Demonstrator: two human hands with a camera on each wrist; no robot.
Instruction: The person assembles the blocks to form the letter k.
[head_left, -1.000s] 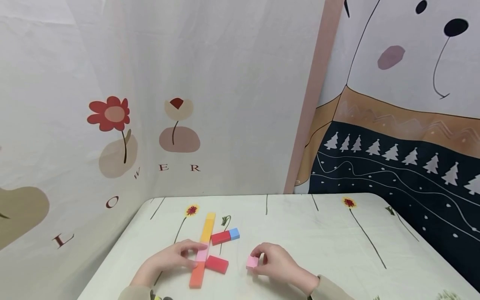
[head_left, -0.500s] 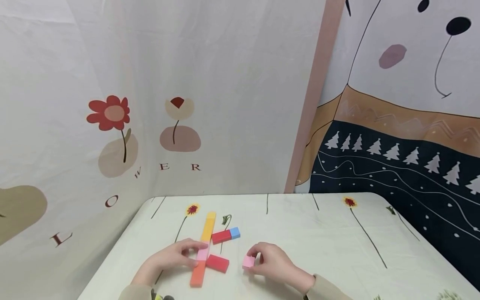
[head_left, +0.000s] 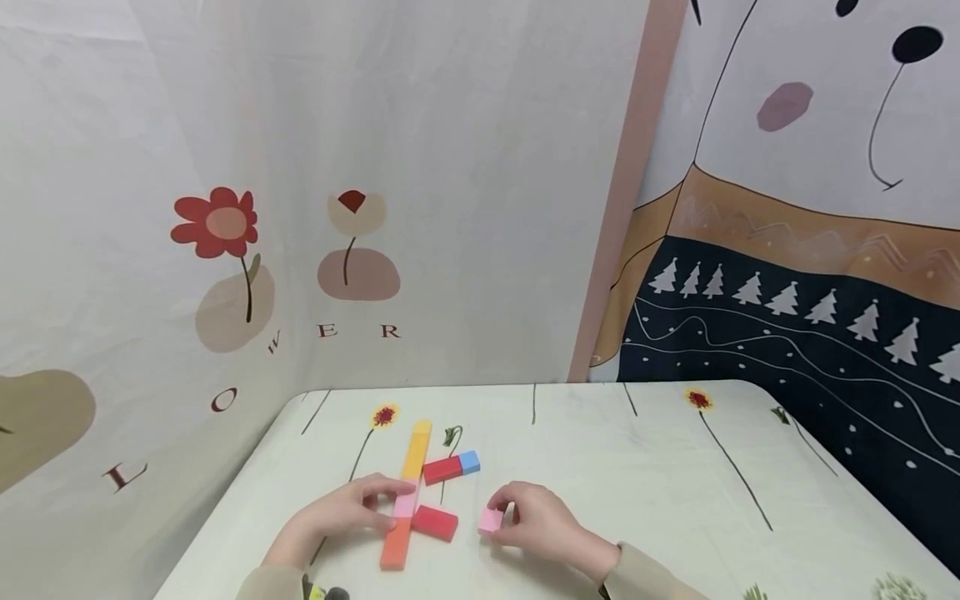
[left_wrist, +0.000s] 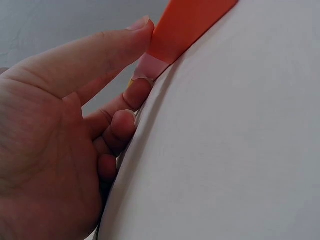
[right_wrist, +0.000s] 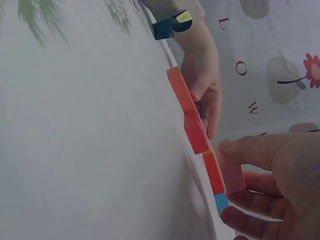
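My left hand (head_left: 348,510) rests at a straight row of blocks, with the thumb by the orange block (head_left: 396,546) and the index finger reaching over the pink middle block (head_left: 404,503). In the left wrist view, the thumb touches the edge of the orange block (left_wrist: 185,30). Yellow blocks (head_left: 415,454) form the far end of the row. A red block (head_left: 436,522) angles off its right side. Farther back, another red block (head_left: 442,471) meets a small blue block (head_left: 469,462). My right hand (head_left: 536,521) pinches a small pink block (head_left: 490,522), right of the nearer red block.
The white tablecloth (head_left: 615,467) has printed flowers and stems. A pale printed curtain (head_left: 480,208) stands behind and to the left. A dark curtain with white trees (head_left: 787,350) borders the right side. The left wrist wears a band (right_wrist: 172,25).
My right hand has moved a little to the left with the pink block, closer to the red block. My left hand and the row of blocks stay in place.
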